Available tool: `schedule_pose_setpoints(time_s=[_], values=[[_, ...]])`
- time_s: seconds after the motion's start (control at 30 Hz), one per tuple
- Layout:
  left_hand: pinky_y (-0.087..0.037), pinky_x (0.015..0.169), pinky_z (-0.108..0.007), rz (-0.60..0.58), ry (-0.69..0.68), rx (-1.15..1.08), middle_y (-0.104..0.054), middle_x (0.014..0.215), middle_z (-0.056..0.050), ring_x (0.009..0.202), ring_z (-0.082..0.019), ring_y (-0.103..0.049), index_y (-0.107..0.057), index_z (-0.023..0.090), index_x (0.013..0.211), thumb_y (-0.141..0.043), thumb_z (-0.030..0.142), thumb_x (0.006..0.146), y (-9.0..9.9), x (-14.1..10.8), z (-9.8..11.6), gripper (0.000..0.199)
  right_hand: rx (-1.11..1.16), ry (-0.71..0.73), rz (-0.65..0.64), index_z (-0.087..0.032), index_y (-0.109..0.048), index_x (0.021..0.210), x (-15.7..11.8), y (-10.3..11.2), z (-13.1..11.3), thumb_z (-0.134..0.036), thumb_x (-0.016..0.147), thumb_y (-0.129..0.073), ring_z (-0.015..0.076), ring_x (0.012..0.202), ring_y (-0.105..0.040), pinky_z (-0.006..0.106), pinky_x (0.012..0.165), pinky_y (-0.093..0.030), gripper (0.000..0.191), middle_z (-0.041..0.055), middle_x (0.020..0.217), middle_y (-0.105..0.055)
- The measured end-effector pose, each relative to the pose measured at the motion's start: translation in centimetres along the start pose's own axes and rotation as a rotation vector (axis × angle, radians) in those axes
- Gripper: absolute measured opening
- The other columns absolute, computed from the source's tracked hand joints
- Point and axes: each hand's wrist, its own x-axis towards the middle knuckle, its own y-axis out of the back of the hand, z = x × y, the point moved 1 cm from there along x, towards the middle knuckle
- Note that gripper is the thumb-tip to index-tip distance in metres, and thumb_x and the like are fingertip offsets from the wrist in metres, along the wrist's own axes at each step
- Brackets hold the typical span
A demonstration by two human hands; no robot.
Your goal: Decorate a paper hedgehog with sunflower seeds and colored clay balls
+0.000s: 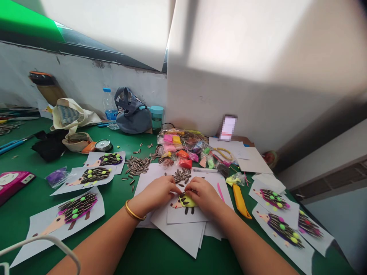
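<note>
A small white card (178, 217) bears a hedgehog figure with a yellow-green clay body (187, 201), a peach snout, dark feet and a few sunflower seeds on it. My left hand (160, 193) is closed, its fingertips pinched at the upper left edge of the clay; whatever they hold is too small to make out. My right hand (204, 193) has its fingers bent together over the top right of the clay, and its grip is partly hidden. Just beyond the hands lies a small pile of striped seeds (182, 175) on white paper (146, 183).
A larger seed heap (137, 165) lies left of the paper, and bagged coloured clay (183, 152) behind it. At right are a yellow cutter (241, 201) and finished hedgehog cards (282, 229); more cards (71, 214) lie left. A white cable (57, 242) crosses the lower left.
</note>
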Motion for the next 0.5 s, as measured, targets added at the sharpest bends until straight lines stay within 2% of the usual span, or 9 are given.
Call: schedule_pose_setpoints(time_s=[0.5], values=[[-0.043,0.076,-0.028,0.007,-0.011,0.015,-0.061,0.094,-0.003,0.084,-0.018,-0.059,-0.075,0.038,0.105,-0.060,0.013,0.080,-0.17,0.00,0.10,0.038,0.015,-0.037,-0.031,-0.021,-0.074,0.085,0.12,-0.11,-0.44,-0.012,0.084,-0.063,0.0163,0.088,-0.059,0.027,0.080,-0.046,0.014,0.0034,0.089,-0.064]])
